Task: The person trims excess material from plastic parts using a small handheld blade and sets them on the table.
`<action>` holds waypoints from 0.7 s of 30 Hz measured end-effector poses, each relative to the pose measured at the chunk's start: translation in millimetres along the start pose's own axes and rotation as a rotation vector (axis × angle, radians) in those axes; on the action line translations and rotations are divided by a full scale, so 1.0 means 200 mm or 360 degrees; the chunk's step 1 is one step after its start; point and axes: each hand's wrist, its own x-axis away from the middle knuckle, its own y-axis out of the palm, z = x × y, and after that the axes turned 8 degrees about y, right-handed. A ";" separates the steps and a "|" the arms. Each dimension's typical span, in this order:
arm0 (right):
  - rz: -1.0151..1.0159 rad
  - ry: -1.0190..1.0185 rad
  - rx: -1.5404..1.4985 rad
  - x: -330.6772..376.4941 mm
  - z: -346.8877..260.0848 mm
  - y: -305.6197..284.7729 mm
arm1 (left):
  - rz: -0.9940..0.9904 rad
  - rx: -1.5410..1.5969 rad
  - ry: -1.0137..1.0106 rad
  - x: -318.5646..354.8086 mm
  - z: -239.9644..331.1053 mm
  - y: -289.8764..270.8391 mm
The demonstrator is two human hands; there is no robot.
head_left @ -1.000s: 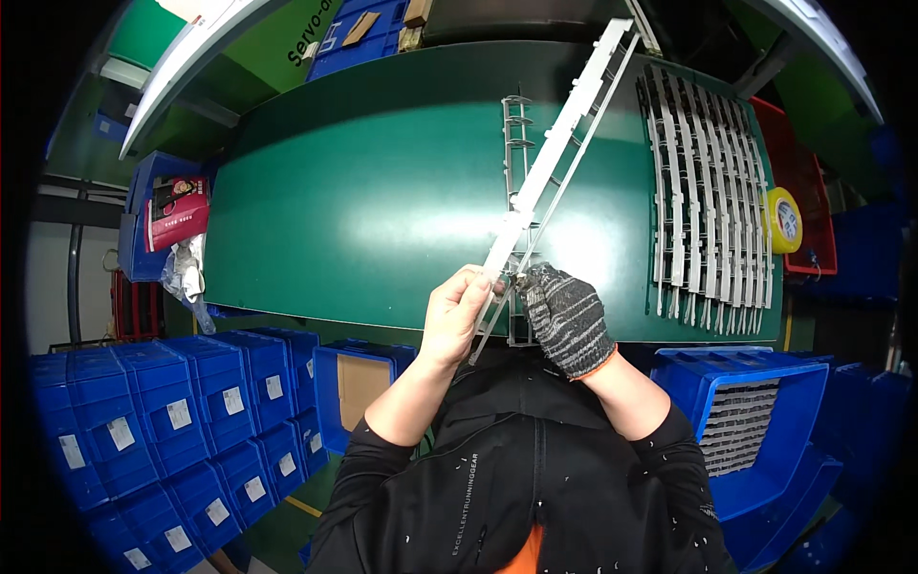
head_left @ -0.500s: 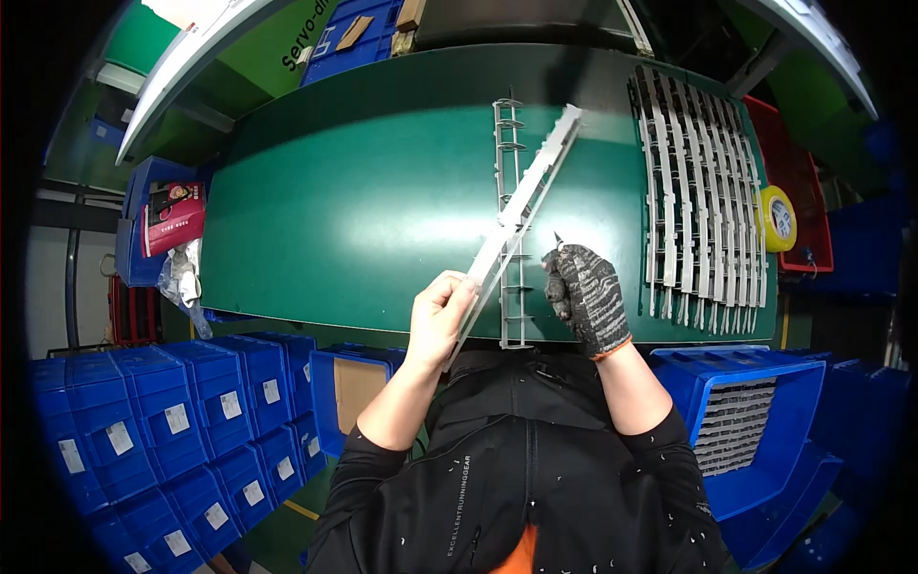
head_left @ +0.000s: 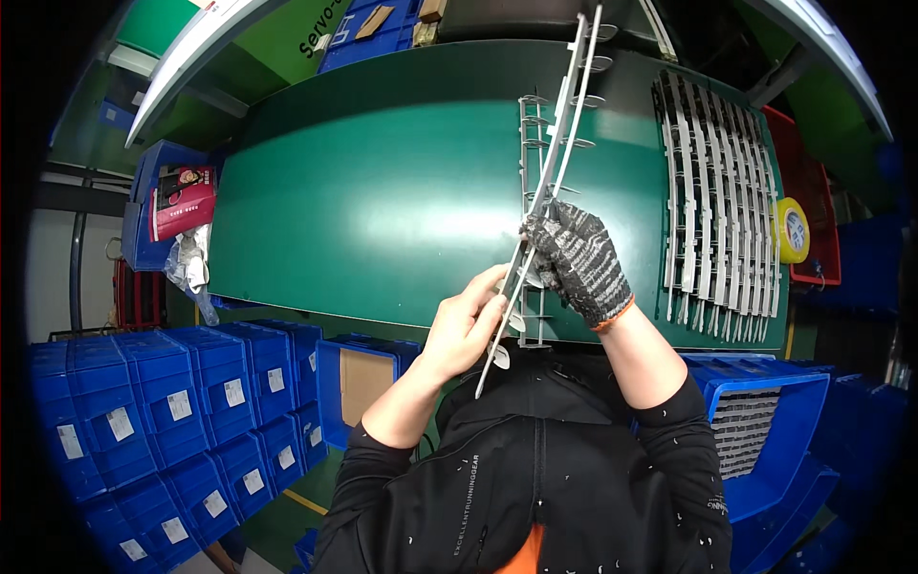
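Note:
A long grey ladder-like strip (head_left: 566, 124), with two thin rails and oval cross pieces between them, is held tilted above the table. My bare left hand (head_left: 466, 325) pinches its near part between thumb and fingers. My right hand (head_left: 577, 260), in a black-and-grey knitted glove with an orange cuff, is closed with its fingertips against the strip's middle. What lies inside those fingers is hidden. Under the raised strip, a second similar strip (head_left: 524, 153) lies on the green table (head_left: 363, 201), partly covered by the hands and the first strip.
Several like strips (head_left: 717, 201) lie side by side at the table's right. Beyond them are a yellow tape roll (head_left: 791, 231) and a red bin (head_left: 813, 215). Blue crates (head_left: 186, 383) stand stacked at lower left; a blue crate (head_left: 798, 411) with grey parts stands lower right.
The held strip has swung more upright and turned onto its edge, its far end moving farther away. My right hand has come left onto it. The dark pointed tip at its fingers is no longer visible.

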 end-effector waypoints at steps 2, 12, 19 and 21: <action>0.0178 -0.0233 0.0378 -0.02 -0.01 0.03 | 0.0204 0.0516 -0.0267 0.01 -0.04 0.01; -0.0013 -0.0661 0.1428 0.06 0.23 0.04 | 0.0458 0.1143 -0.0513 -0.04 -0.15 -0.06; -0.0300 -0.0319 0.1243 0.04 0.23 0.02 | 0.0448 0.1256 -0.0430 -0.08 -0.19 -0.07; -0.0088 -0.0237 0.0818 0.01 0.21 0.00 | 0.0467 0.1296 -0.0434 -0.08 -0.20 -0.07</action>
